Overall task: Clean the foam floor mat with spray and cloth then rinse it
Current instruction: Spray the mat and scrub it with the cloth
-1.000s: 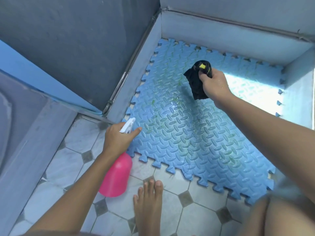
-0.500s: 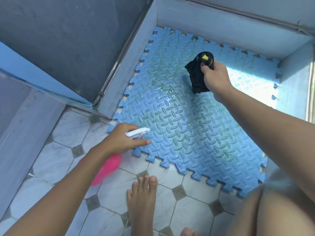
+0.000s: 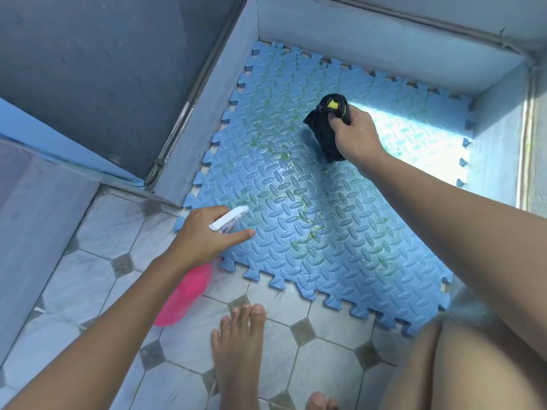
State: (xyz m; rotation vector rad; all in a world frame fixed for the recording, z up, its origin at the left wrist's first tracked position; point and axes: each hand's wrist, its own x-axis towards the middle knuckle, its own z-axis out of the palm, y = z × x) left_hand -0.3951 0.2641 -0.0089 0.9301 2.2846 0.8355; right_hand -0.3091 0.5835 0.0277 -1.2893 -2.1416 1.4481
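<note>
A blue foam floor mat (image 3: 340, 238) with a diamond-plate texture lies on the floor, wet and streaked with green grime across its middle. My left hand (image 3: 204, 232) grips a pink spray bottle (image 3: 185, 294) by its white trigger head (image 3: 229, 221), nozzle aimed over the mat's near-left corner, index finger stretched forward. My right hand (image 3: 353, 131) holds a bunched black cloth (image 3: 325, 122) with a small yellow patch, pressed on the mat's far middle.
Grey walls enclose the mat at the left (image 3: 207, 119), back (image 3: 384, 45) and right (image 3: 497, 143). Pale tiles with dark diamond insets (image 3: 97, 279) lie in front. My bare foot (image 3: 239, 350) stands just before the mat's near edge, a knee (image 3: 473, 365) at lower right.
My left hand has tilted the spray bottle from upright to aim its nozzle over the mat's near-left corner. My right hand with the cloth stays at about the same spot.
</note>
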